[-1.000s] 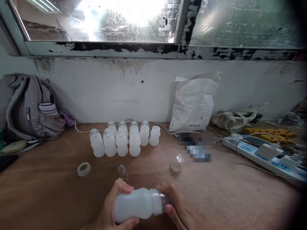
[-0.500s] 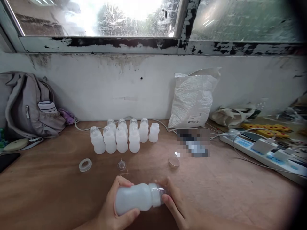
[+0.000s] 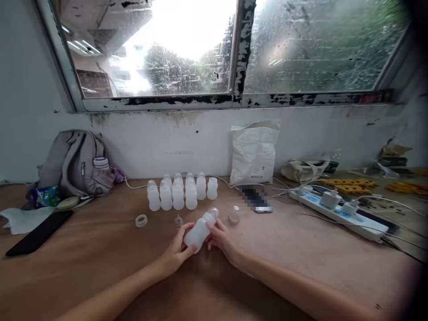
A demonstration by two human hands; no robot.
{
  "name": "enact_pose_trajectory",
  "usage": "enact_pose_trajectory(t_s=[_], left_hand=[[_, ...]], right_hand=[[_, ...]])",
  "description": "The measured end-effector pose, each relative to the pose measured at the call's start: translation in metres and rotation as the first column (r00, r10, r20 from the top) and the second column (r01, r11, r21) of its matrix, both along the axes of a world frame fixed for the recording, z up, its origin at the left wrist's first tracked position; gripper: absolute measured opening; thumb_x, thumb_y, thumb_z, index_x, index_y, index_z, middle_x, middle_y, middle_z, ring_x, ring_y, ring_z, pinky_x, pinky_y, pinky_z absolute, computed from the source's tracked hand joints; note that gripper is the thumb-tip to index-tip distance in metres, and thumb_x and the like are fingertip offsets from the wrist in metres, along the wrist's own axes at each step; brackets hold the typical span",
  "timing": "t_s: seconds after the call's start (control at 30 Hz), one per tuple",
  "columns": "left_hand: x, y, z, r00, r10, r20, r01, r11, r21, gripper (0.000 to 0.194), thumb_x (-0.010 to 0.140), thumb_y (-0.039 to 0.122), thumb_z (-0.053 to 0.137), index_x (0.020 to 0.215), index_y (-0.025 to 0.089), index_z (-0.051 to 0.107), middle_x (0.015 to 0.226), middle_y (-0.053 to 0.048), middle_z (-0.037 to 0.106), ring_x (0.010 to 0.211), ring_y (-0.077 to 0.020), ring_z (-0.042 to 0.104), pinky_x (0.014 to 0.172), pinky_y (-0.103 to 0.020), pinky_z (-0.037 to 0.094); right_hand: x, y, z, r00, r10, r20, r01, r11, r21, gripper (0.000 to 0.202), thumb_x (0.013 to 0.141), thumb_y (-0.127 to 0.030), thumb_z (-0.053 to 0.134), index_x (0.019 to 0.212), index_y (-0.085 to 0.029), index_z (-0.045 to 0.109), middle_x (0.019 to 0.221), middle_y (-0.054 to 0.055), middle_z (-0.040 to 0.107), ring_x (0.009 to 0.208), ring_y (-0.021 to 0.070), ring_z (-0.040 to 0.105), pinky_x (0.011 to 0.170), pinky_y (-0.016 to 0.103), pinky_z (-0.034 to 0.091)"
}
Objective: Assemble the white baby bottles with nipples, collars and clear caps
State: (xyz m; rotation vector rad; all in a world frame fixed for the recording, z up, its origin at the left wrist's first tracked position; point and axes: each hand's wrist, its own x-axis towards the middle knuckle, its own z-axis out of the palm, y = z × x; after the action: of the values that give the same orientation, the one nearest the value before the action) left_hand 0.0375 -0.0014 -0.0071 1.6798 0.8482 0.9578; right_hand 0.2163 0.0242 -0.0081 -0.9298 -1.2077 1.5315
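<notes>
A frosted white bottle point(image 3: 199, 232) with a clear cap is held tilted above the table, its capped end up and to the right. My left hand point(image 3: 176, 252) is wrapped round its lower body. My right hand point(image 3: 220, 237) grips it near the neck and cap. Beyond stand several similar capped bottles point(image 3: 178, 196) in two rows, and one bottle without a cap point(image 3: 211, 188) at their right end. A ring point(image 3: 141, 220), a clear teat-like part point(image 3: 178, 220) and a clear cap point(image 3: 234, 217) lie between the bottles and my hands.
A grey backpack point(image 3: 75, 167) and a black flat object point(image 3: 40, 234) are on the left. A white bag point(image 3: 253, 156) leans on the wall behind a phone point(image 3: 257, 200). A power strip point(image 3: 341, 216) with cables lies on the right, near yellow parts point(image 3: 349, 185).
The view has tilted up and pulled back. The held bottle has turned from nearly level to slanting, cap end upward, and both hands have moved nearer the row of bottles.
</notes>
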Motion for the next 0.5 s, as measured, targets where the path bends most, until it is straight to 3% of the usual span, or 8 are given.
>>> enact_pose_trajectory(t_s=[0.13,0.27,0.37,0.5], left_hand=[[0.002,-0.003,-0.001,0.983,0.086,-0.163,-0.044,0.968,0.247,0.058,0.078,0.029,0.056,0.128,0.024,0.027,0.130,-0.009,0.038,0.119,-0.0237,0.036,0.101,-0.039,0.027],[-0.007,-0.003,0.001,0.944,0.167,-0.285,-0.049,0.924,0.380,0.062,0.079,0.031,0.054,0.132,0.025,0.022,0.135,-0.009,0.033,0.125,-0.0245,0.030,0.104,-0.043,0.024],[-0.024,0.004,0.005,0.897,0.289,-0.335,-0.090,0.860,0.502,0.055,0.080,0.032,0.051,0.129,0.024,0.028,0.131,-0.009,0.037,0.121,-0.0233,0.035,0.102,-0.041,0.028],[-0.059,0.025,0.010,0.767,0.492,-0.412,-0.153,0.763,0.628,0.044,0.081,0.031,0.048,0.122,0.021,0.036,0.124,-0.009,0.042,0.119,-0.0219,0.038,0.101,-0.037,0.029]], right_hand=[[-0.009,-0.004,0.003,0.978,-0.024,0.207,-0.022,0.976,0.217,0.039,0.068,-0.040,0.064,0.097,-0.020,0.046,0.078,0.000,0.055,0.061,0.0133,0.053,0.046,0.023,0.044],[0.004,0.015,0.020,0.845,-0.338,0.413,0.047,0.818,0.574,0.032,0.066,-0.035,0.065,0.088,-0.018,0.050,0.074,0.001,0.057,0.066,0.0157,0.053,0.059,0.027,0.043],[0.014,0.042,0.034,0.678,-0.563,0.473,0.139,0.730,0.669,0.040,0.063,-0.034,0.066,0.095,-0.017,0.048,0.073,0.002,0.058,0.065,0.0175,0.054,0.061,0.028,0.041],[0.014,0.080,0.033,0.589,-0.631,0.505,0.158,0.703,0.694,0.053,0.058,-0.028,0.068,0.104,-0.017,0.044,0.085,0.006,0.060,0.074,0.0209,0.056,0.065,0.030,0.042]])
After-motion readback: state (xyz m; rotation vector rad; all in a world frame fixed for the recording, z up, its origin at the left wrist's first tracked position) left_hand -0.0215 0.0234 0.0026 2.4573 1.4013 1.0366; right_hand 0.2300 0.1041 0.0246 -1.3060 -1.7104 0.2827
